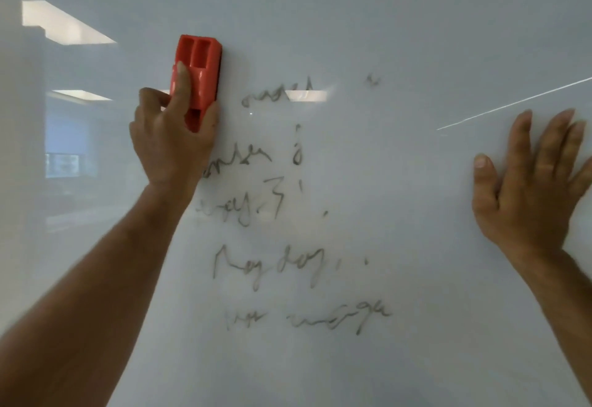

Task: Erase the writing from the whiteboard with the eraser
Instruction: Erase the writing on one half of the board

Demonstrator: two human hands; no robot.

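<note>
Left hand: the left hand (171,141) is up on the board, wrapped around the lower half of the red eraser (197,70), forefinger laid along its back, thumb on the right side.
Eraser: standing nearly upright, tipped a touch to the right, pressed flat against the whiteboard (384,22), just up and left of the top line of writing.
Right hand: the right hand (535,189) is spread wide open, palm flat on the board far out to the right, fingers pointing up, thumb out to the left, holding nothing.
Writing: grey handwriting (288,214) runs down the middle of the board in about five lines, faint and smudgy, too blurred to read; the left ends of the second and third lines sit right against the left wrist.
Stray marks: a few small dots and a squiggle lie to the right of the lines.
Board surface: glossy, with bright ceiling lights (64,22) mirrored at upper left and a thin white streak (512,104) slanting across the upper right, above the open hand.
Arms: both forearms bare, reaching up from the bottom corners.
</note>
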